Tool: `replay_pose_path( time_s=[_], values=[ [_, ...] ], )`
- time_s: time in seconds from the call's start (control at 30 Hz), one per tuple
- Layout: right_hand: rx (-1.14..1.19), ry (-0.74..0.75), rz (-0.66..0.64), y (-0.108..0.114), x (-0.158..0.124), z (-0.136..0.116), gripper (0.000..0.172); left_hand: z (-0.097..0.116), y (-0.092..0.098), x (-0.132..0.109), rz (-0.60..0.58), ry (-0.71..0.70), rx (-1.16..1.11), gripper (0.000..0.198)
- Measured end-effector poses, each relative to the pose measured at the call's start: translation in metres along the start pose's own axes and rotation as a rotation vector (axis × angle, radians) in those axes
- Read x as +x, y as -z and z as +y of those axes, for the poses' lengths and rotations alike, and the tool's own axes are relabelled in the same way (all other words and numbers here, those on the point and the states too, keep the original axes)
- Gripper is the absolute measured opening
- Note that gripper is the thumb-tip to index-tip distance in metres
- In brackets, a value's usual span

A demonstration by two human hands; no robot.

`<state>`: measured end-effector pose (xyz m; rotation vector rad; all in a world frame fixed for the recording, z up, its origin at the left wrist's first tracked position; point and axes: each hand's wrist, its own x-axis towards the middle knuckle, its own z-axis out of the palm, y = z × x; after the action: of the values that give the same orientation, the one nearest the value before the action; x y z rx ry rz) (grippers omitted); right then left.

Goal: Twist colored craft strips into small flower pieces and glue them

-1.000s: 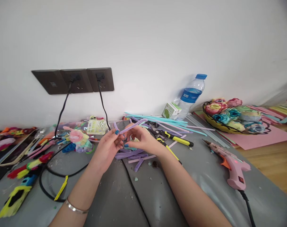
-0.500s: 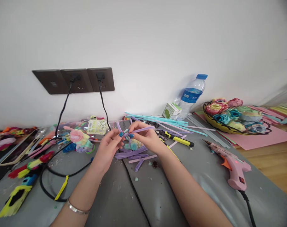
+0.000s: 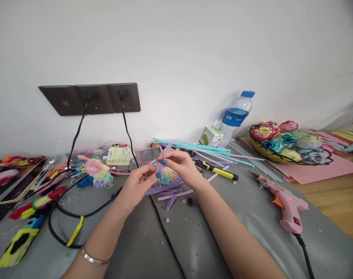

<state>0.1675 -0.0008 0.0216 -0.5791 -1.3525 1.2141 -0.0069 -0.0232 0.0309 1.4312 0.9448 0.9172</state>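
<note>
A bent purple pipe cleaner point(image 3: 166, 150) is pinched between my two hands, its free end pointing up. My left hand point(image 3: 138, 184) is closed, thumb and forefinger on its lower part. Just above and to the right, my right hand point(image 3: 180, 164) grips it near the top with closed fingertips. Beneath the hands lie several folded purple pipe cleaners point(image 3: 164, 190), with a small pale teal piece point(image 3: 164, 179) partly hidden by the fingers. A short purple loop point(image 3: 171, 202) rests in front of the pile. Yellow-and-black handled pliers point(image 3: 219, 171) lie right of my right hand.
A pink glue gun point(image 3: 289, 207) lies at the right with its cord running forward. Behind are blue pipe cleaners point(image 3: 205, 148), a water bottle point(image 3: 236, 116) and a small box point(image 3: 211, 136). Black cables point(image 3: 164, 230) cross the grey table. A basket of flowers point(image 3: 292, 145) stands right.
The purple pipe cleaner has turned from lying crosswise to pointing upward. My hands have rotated around it, the left slightly lower, the right fingertips now higher.
</note>
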Motion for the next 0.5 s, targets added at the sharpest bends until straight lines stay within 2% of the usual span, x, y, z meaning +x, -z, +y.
replay_pose_path(
  time_s=[0.17, 0.27, 0.37, 0.5],
  values=[
    [0.055, -0.055, -0.031, -0.0008, 0.0002, 0.003, 0.014, 0.0031, 0.0022, -0.0014, -0.065, -0.017, 0.085, 0.016],
    [0.061, -0.101, 0.002, 0.0, 0.0006, 0.0049, 0.018, 0.0022, 0.0034, -0.0006, -0.052, -0.005, 0.114, 0.016],
    [0.075, -0.12, 0.066, 0.0024, 0.0017, 0.0068, 0.021, 0.0003, 0.0023, 0.0008, 0.063, -0.015, 0.142, 0.015],
    [0.099, -0.13, 0.113, 0.0052, 0.003, 0.0085, 0.026, -0.0014, 0.0003, 0.0008, 0.246, -0.13, 0.225, 0.009]
  ],
)
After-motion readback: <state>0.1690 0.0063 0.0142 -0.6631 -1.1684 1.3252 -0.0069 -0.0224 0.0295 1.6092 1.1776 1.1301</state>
